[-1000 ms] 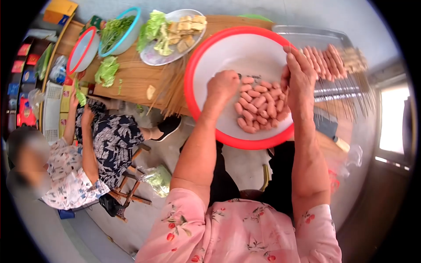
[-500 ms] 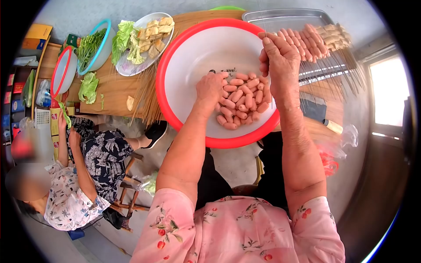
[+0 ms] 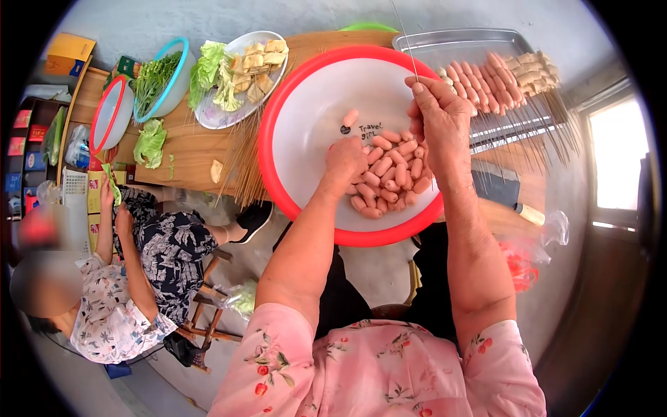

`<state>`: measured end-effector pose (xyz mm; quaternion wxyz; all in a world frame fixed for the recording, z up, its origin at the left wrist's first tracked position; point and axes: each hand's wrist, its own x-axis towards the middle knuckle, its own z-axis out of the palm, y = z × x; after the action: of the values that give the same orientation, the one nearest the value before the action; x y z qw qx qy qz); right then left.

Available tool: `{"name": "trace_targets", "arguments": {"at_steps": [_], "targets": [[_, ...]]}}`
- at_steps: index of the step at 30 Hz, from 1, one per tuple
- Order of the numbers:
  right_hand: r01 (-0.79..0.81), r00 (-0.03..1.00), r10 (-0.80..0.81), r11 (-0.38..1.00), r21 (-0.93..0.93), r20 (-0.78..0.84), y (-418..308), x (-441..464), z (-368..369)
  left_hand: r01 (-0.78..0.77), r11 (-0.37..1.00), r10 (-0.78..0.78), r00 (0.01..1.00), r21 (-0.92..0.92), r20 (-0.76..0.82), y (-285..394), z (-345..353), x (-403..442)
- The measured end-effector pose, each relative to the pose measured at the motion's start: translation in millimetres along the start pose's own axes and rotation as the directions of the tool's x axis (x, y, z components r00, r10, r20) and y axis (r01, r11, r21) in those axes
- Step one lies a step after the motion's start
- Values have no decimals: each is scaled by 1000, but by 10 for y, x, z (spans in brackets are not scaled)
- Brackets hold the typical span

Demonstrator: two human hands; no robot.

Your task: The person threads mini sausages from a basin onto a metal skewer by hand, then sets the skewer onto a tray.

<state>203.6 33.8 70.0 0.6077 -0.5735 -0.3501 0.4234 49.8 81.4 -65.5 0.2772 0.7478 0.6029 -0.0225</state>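
Observation:
My left hand (image 3: 345,164) is down inside a large white basin (image 3: 306,104) with a red rim. Its fingers curl inward at the left edge of a pile of small pink sausages (image 3: 392,167); whatever they grip is hidden. One sausage (image 3: 351,118) lies apart, above the printed lettering. Over the basin's right rim, my right hand (image 3: 442,115) pinches a thin skewer (image 3: 408,43) that points upward. Beyond that hand, skewered sausages (image 3: 486,83) lie in rows on a metal tray (image 3: 458,40).
Skewers with beige pieces (image 3: 533,71) lie at the tray's right. A cleaver (image 3: 495,184) rests below. Leftward are bare skewers (image 3: 246,156), a plate (image 3: 212,118) of lettuce and beige pieces, and a basin of greens (image 3: 163,76). Another person (image 3: 118,306) sits at left, holding a green leaf.
My left hand has moved lower onto the sausage pile, uncovering the lettering and a lone sausage. The skewer in my right hand now leans left. The whole view has shifted slightly.

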Motion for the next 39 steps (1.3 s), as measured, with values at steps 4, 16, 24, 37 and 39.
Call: {"name": "trace_targets", "arguments": {"at_steps": [4,16,24,37,39], "targets": [[8,999,-8,1000,20,37,16,-2,37,32,998,-34,999,-46,-38,27,-14,-64],[58,996,-49,990,-125,78,167,28,160,-101,375,47,995,-921,-90,418,-752,-433],[5,989,29,975,-222,146,126,-18,250,-187,87,136,975,-978,-174,437,-850,-518],[-170,974,158,983,67,162,158,-110,436,-174,-275,-18,984,-946,-176,391,-668,-423],[-165,974,161,986,16,159,139,-140,459,-205,-269,-50,979,-941,-199,397,-680,-439]]}}
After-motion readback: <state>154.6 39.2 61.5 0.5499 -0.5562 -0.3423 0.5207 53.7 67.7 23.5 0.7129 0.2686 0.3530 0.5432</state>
